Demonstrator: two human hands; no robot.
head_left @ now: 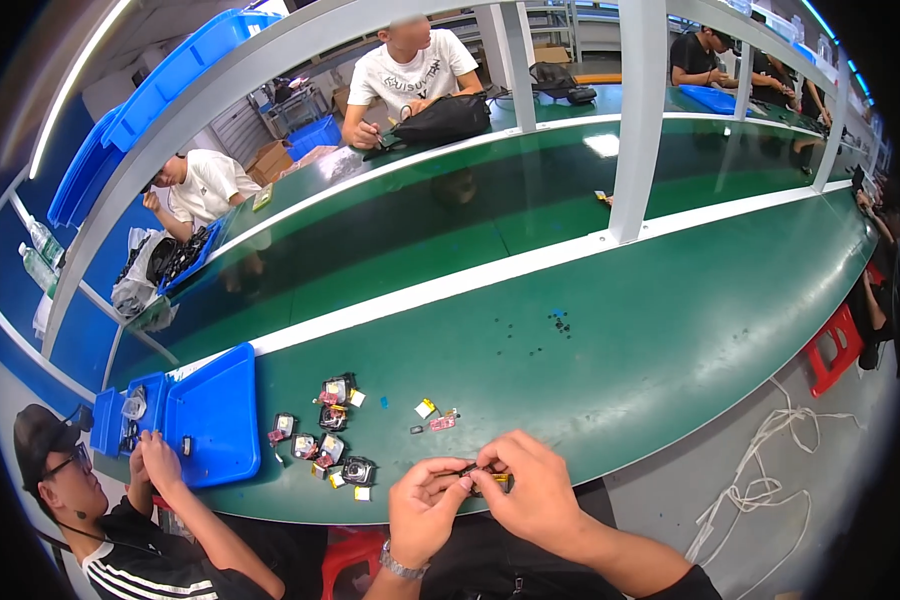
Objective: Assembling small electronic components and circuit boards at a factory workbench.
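Note:
Close to the table's front edge, my left hand [422, 508] and my right hand [526, 484] meet with fingers pinched around a small black device [501, 482]. A yellowish part shows at its right side; my fingers cover most of the rest. Just beyond my hands lie a small red circuit board [442, 424], a white and yellow battery-like piece [426, 408] and a little dark block [416, 430]. To the left of my left hand sits a group of several opened black camera-like units [358, 470], with white and yellow pieces attached or beside them.
A blue tray [250, 440] stands at the left, beside a co-worker's hands [156, 462]. Tiny black bits [562, 324] are scattered farther back on the green table [670, 340]. A grey metal post [638, 130] rises behind. Other people sit across the line.

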